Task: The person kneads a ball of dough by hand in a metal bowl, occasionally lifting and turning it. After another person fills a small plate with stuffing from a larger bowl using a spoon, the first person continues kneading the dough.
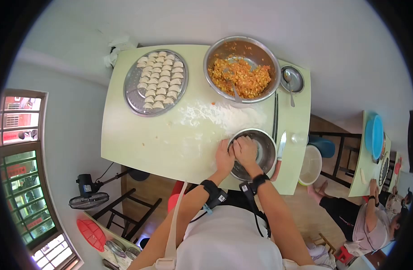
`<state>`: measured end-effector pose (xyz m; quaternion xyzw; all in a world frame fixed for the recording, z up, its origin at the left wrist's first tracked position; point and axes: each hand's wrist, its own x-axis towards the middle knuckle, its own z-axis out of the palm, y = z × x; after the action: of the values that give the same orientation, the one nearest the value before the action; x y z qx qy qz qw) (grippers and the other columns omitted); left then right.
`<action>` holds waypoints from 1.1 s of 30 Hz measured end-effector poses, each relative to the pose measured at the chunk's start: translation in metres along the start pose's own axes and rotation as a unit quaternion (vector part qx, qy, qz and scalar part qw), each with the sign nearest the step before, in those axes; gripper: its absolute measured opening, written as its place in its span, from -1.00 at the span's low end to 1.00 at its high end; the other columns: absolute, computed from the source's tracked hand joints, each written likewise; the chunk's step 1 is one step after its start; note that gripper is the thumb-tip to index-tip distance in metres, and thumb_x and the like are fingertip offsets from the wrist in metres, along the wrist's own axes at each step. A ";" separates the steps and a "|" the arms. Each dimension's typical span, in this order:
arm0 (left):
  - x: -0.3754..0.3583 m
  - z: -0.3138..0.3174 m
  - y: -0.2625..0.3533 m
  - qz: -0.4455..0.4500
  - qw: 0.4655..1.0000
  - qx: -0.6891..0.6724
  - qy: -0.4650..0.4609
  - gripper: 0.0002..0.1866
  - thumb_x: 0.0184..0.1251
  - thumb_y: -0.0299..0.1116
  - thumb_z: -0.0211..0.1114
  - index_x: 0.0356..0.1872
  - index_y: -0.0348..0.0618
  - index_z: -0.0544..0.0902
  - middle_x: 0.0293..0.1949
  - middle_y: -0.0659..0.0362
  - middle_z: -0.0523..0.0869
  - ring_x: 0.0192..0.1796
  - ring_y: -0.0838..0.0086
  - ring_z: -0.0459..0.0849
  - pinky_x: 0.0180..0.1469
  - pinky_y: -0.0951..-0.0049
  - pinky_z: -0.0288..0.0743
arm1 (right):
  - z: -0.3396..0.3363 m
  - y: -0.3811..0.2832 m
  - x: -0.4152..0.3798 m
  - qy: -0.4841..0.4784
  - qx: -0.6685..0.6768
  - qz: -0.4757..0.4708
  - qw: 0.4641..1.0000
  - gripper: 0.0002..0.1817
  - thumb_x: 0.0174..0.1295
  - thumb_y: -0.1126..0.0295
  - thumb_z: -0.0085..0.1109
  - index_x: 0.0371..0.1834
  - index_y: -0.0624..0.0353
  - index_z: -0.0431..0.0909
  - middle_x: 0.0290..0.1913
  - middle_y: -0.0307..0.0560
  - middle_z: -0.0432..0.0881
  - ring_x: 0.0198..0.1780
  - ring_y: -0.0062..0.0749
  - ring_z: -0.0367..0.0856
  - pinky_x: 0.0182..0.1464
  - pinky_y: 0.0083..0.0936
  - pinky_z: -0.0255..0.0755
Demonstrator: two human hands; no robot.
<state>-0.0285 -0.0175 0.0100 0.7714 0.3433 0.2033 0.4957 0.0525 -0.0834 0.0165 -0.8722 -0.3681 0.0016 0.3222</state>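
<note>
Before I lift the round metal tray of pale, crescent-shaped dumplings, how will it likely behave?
The round metal tray itself should stay stiff, judging by its flat metal base. It may feel heavier on the right, since the bare part is at the left. The pale dumplings look soft and lie loosely in rows, so tilting could shift them.

Legible txt: none. Marks present, content N/A:
- L wrist unit (222, 197): small wht. label w/ dk. marks; chars. too small to read.
- R wrist unit (245, 187): lt. mark on blk. housing; too small to read.
- Upper red panel (16, 170), seen thru window: faint marks, illeg.
- Lower red panel (34, 222), same window: faint marks, illeg.
No brand, no. or sign can be ID'd.
</note>
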 end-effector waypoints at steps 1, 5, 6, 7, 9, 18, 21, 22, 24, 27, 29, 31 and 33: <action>-0.002 -0.001 -0.002 0.006 1.000 0.000 0.003 -0.81 0.24 -0.49 0.09 -0.13 -0.24 0.52 -0.25 -0.12 0.57 -0.17 -0.04 0.54 -0.10 0.17 0.42 | -0.008 -0.003 -0.004 0.019 0.064 -0.027 0.997 -0.80 0.09 0.34 0.06 -0.61 0.17 0.50 -0.58 -0.05 0.48 -0.46 -0.10 0.45 -0.38 -0.22 0.28; -0.001 0.001 -0.004 0.025 1.000 -0.002 0.009 -0.81 0.23 -0.49 0.12 -0.14 -0.26 0.52 -0.24 -0.11 0.57 -0.17 -0.04 0.54 -0.09 0.19 0.42 | -0.034 -0.011 -0.034 0.061 0.215 0.010 0.975 -0.84 0.08 0.40 0.16 -0.58 0.24 0.57 -0.55 0.00 0.51 -0.45 -0.08 0.47 -0.38 -0.24 0.30; -0.001 0.001 -0.005 0.028 1.000 0.005 0.003 -0.81 0.23 -0.49 0.13 -0.14 -0.27 0.53 -0.24 -0.10 0.57 -0.17 -0.04 0.54 -0.09 0.19 0.42 | -0.036 -0.016 -0.039 0.048 0.230 0.069 0.970 -0.78 0.03 0.43 0.22 -0.69 0.25 0.48 -0.57 -0.02 0.49 -0.44 -0.10 0.46 -0.40 -0.22 0.28; -0.002 0.003 -0.005 0.030 1.000 0.004 0.000 -0.81 0.23 -0.49 0.13 -0.14 -0.27 0.53 -0.24 -0.10 0.57 -0.17 -0.04 0.54 -0.09 0.19 0.42 | -0.033 -0.020 -0.041 0.051 0.228 0.070 0.970 -0.78 0.03 0.43 0.22 -0.69 0.25 0.48 -0.57 -0.02 0.49 -0.44 -0.10 0.46 -0.40 -0.22 0.28; -0.002 0.002 -0.005 0.037 0.999 0.010 0.015 -0.81 0.23 -0.50 0.13 -0.15 -0.29 0.53 -0.24 -0.10 0.57 -0.16 -0.03 0.54 -0.09 0.20 0.42 | -0.019 -0.026 -0.043 0.031 0.059 0.133 0.989 -0.73 0.05 0.37 0.21 -0.72 0.19 0.42 -0.57 -0.06 0.47 -0.42 -0.13 0.47 -0.30 -0.19 0.26; 0.003 -0.001 -0.002 0.035 0.999 0.023 -0.020 -0.84 0.23 -0.51 0.13 -0.18 -0.31 0.48 -0.29 -0.12 0.51 -0.24 -0.04 0.50 -0.18 0.16 0.39 | 0.010 -0.014 -0.030 0.082 -0.088 0.085 0.989 -0.79 0.10 0.32 0.04 -0.63 0.14 0.45 -0.54 -0.10 0.47 -0.34 -0.17 0.45 -0.21 -0.23 0.20; 0.003 -0.001 -0.003 0.003 1.000 0.010 -0.030 -0.84 0.23 -0.53 0.11 -0.18 -0.31 0.47 -0.29 -0.13 0.50 -0.23 -0.05 0.49 -0.17 0.17 0.39 | 0.008 -0.003 -0.021 0.012 -0.078 0.059 0.995 -0.76 0.10 0.29 0.00 -0.66 0.13 0.46 -0.56 -0.11 0.48 -0.37 -0.18 0.46 -0.25 -0.25 0.21; 0.003 -0.001 -0.004 -0.002 0.999 0.011 -0.031 -0.84 0.23 -0.53 0.11 -0.18 -0.31 0.47 -0.29 -0.13 0.50 -0.23 -0.05 0.49 -0.17 0.17 0.39 | 0.008 0.000 -0.015 -0.020 -0.068 0.039 0.997 -0.75 0.08 0.28 0.00 -0.69 0.11 0.46 -0.58 -0.13 0.49 -0.40 -0.20 0.46 -0.27 -0.26 0.21; 0.005 -0.001 -0.005 -0.011 0.999 0.005 -0.037 -0.83 0.23 -0.53 0.09 -0.16 -0.31 0.48 -0.29 -0.12 0.51 -0.23 -0.05 0.49 -0.15 0.16 0.39 | 0.013 0.006 -0.005 -0.021 -0.055 0.030 0.998 -0.73 0.08 0.28 0.00 -0.71 0.10 0.47 -0.60 -0.13 0.50 -0.44 -0.19 0.46 -0.30 -0.26 0.22; 0.004 0.001 -0.001 -0.003 1.000 0.008 -0.007 -0.82 0.23 -0.54 0.08 -0.14 -0.30 0.48 -0.28 -0.11 0.51 -0.21 -0.03 0.50 -0.12 0.18 0.39 | 0.014 0.009 0.006 -0.016 -0.039 0.019 0.999 -0.69 0.11 0.27 -0.01 -0.74 0.10 0.49 -0.64 -0.12 0.51 -0.49 -0.17 0.46 -0.33 -0.25 0.23; 0.004 0.001 0.002 -0.005 1.000 -0.004 0.000 -0.82 0.24 -0.53 0.08 -0.14 -0.30 0.49 -0.27 -0.11 0.52 -0.19 -0.02 0.51 -0.10 0.18 0.39 | 0.012 0.005 0.004 -0.009 -0.036 0.012 0.999 -0.67 0.14 0.27 -0.01 -0.74 0.12 0.50 -0.65 -0.11 0.52 -0.50 -0.16 0.47 -0.34 -0.23 0.24; 0.006 0.003 0.000 0.004 1.000 -0.017 0.013 -0.81 0.24 -0.53 0.08 -0.13 -0.30 0.49 -0.26 -0.11 0.53 -0.17 -0.01 0.51 -0.08 0.19 0.39 | 0.012 0.008 0.006 -0.019 0.005 0.062 0.998 -0.65 0.19 0.25 -0.03 -0.70 0.13 0.55 -0.65 -0.12 0.54 -0.45 -0.15 0.53 -0.30 -0.22 0.29; 0.003 0.004 -0.001 -0.006 1.000 -0.013 0.009 -0.82 0.25 -0.52 0.08 -0.13 -0.30 0.49 -0.25 -0.11 0.53 -0.14 0.00 0.52 -0.05 0.19 0.38 | 0.001 0.011 0.005 -0.053 0.019 0.084 0.995 -0.71 0.22 0.29 -0.03 -0.55 0.18 0.59 -0.49 -0.07 0.61 -0.33 -0.11 0.57 -0.19 -0.24 0.36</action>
<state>-0.0246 -0.0175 0.0077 0.7609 0.3503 0.2116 0.5034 0.0631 -0.0851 0.0105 -0.8924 -0.3100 0.0822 0.3175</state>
